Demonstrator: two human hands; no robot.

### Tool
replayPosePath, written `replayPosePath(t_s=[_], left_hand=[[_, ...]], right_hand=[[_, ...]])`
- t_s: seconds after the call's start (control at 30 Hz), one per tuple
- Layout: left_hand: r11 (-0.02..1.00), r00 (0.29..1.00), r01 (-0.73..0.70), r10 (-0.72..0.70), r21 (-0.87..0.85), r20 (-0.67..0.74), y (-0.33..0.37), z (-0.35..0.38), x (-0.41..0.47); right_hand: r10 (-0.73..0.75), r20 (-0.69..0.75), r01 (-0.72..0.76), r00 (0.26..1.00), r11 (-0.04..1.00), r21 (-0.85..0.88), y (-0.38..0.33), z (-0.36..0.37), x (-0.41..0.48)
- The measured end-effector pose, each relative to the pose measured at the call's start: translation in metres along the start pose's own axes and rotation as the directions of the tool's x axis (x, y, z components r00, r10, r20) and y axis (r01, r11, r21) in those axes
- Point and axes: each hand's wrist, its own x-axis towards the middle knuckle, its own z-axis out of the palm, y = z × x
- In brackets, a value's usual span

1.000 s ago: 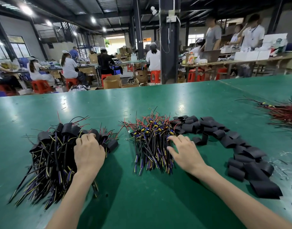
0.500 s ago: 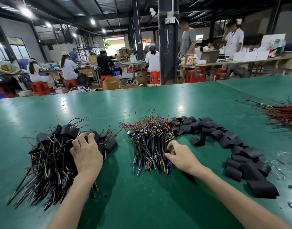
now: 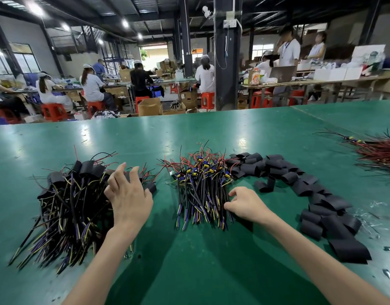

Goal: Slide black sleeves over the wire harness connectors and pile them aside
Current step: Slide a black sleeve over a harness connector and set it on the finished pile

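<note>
Factory assembly hall: long green workbenches (image 3: 211, 133), capped workers (image 3: 91, 84) on red stools (image 3: 54, 111), cardboard boxes (image 3: 150, 106), steel-beamed roof.

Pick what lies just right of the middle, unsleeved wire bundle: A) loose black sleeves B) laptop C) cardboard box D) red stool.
A: the loose black sleeves trail away from the right edge of the unsleeved wire bundle on the green table.

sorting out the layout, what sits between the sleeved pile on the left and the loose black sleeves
The bare wire bundle, with the right hand curled into its near edge, in the head view.
</note>
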Motion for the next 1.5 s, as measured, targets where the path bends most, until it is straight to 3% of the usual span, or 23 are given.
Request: replayPosePath(t_s=[0.1, 0.17, 0.23, 0.3, 0.33, 0.4, 0.6, 0.7, 0.77, 0.83, 0.9, 0.93, 1.0, 1.07, 1.13, 1.2, 1.3, 1.37, 1.5], left_hand=[[1.000, 1.000, 0.003, -0.003, -0.030, -0.008, -0.001, 0.002, 0.000], [0.999, 1.000, 0.004, -0.005, -0.051, -0.024, 0.000, 0.003, 0.000], [0.997, 0.999, 0.004, -0.007, -0.071, -0.041, 0.000, 0.002, 0.000], [0.996, 0.998, 0.000, -0.005, -0.089, -0.056, 0.001, 0.001, 0.000], [0.996, 0.998, -0.004, -0.002, -0.095, -0.060, 0.002, 0.001, 0.000], [0.995, 0.998, -0.013, 0.007, -0.100, -0.064, 0.003, 0.000, 0.000], [0.992, 0.998, -0.008, -0.001, -0.123, -0.069, 0.006, -0.002, 0.000], [0.991, 0.998, -0.012, 0.003, -0.131, -0.065, 0.007, -0.001, -0.001], [0.991, 0.998, -0.019, 0.012, -0.132, -0.057, 0.008, -0.001, -0.002], [0.990, 0.998, -0.029, 0.021, -0.136, -0.058, 0.008, 0.000, -0.002], [0.990, 0.998, -0.036, 0.028, -0.137, -0.057, 0.009, 0.000, -0.003], [0.990, 0.998, -0.038, 0.031, -0.136, -0.055, 0.009, 0.000, -0.003], [0.990, 0.998, -0.043, 0.036, -0.135, -0.052, 0.010, 0.000, -0.004], [0.990, 0.998, -0.049, 0.042, -0.132, -0.054, 0.010, -0.001, -0.004], [0.990, 0.998, -0.053, 0.047, -0.128, -0.051, 0.011, -0.001, -0.004], [0.989, 0.997, -0.058, 0.052, -0.135, -0.049, 0.013, -0.001, -0.005], [0.987, 0.997, -0.069, 0.064, -0.142, -0.044, 0.015, -0.001, -0.006], [0.987, 0.997, -0.069, 0.064, -0.144, -0.038, 0.016, -0.001, -0.007], [0.986, 0.998, -0.065, 0.061, -0.151, -0.030, 0.017, -0.001, -0.007]], right_hand=[[0.028, 0.002, -0.028, 1.000, 0.998, 0.064, 0.000, -0.002, 0.002], [0.083, 0.066, -0.101, 0.994, 0.926, 0.364, 0.001, -0.006, 0.003], [0.094, 0.214, -0.222, 0.972, 0.649, 0.728, 0.002, -0.011, 0.004], [-0.006, 0.299, -0.280, 0.954, 0.336, 0.899, 0.001, -0.016, 0.003], [-0.062, 0.306, -0.285, 0.950, 0.228, 0.931, 0.001, -0.019, 0.002], [-0.137, 0.283, -0.263, 0.949, 0.147, 0.953, 0.000, -0.020, 0.001], [-0.262, 0.321, -0.297, 0.910, 0.126, 0.946, 0.001, -0.015, 0.000], [-0.304, 0.423, -0.377, 0.853, 0.201, 0.904, 0.005, -0.019, 0.001], [-0.257, 0.473, -0.376, 0.843, 0.348, 0.859, 0.006, -0.021, 0.001], [-0.133, 0.458, -0.312, 0.879, 0.565, 0.764, 0.006, -0.020, 0.001], [0.010, 0.404, -0.291, 0.915, 0.711, 0.640, 0.003, -0.016, 0.001], [0.076, 0.354, -0.280, 0.932, 0.773, 0.570, 0.001, -0.014, 0.002], [0.154, 0.118, -0.185, 0.981, 0.925, 0.333, 0.001, -0.009, 0.003], [0.107, -0.109, -0.099, 0.988, 0.992, 0.078, 0.003, -0.004, 0.004], [0.102, -0.139, -0.094, 0.985, 0.994, 0.063, 0.004, -0.001, 0.006], [0.135, -0.058, -0.118, 0.989, 0.965, 0.234, 0.003, -0.002, 0.010], [0.155, 0.107, -0.188, 0.982, 0.759, 0.624, 0.005, -0.005, 0.016], [0.123, 0.126, -0.176, 0.984, 0.663, 0.728, 0.006, -0.007, 0.017], [-0.051, 0.035, 0.014, 0.998, 0.738, 0.674, -0.001, -0.009, 0.008]])
